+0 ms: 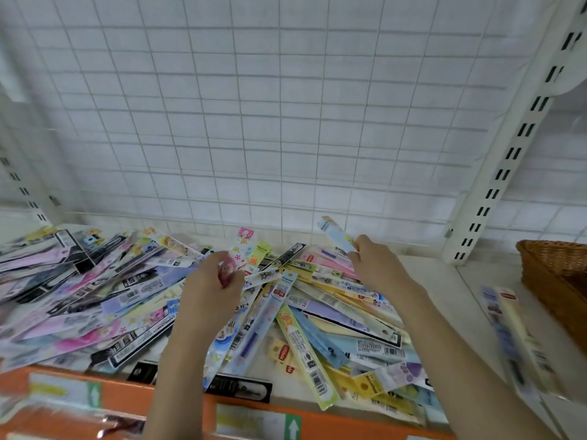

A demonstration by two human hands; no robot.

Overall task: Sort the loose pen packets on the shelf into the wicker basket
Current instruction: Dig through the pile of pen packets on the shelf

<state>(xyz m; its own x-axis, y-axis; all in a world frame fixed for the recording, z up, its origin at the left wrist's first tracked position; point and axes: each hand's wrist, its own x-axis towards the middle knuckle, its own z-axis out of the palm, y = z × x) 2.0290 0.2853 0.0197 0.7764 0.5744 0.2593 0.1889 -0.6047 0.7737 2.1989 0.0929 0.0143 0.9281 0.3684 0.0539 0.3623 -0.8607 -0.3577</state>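
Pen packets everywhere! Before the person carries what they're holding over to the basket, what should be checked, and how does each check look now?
1. Left hand grips pink packet: ok.
2. Right hand grips pale blue packet: ok.
3. Wicker basket in view at the right: ok, only partly in frame.
4. Room inside basket: cannot tell, interior mostly hidden.
5. Pile stays clear of the shelf's front edge: not ok, some packets overhang it.
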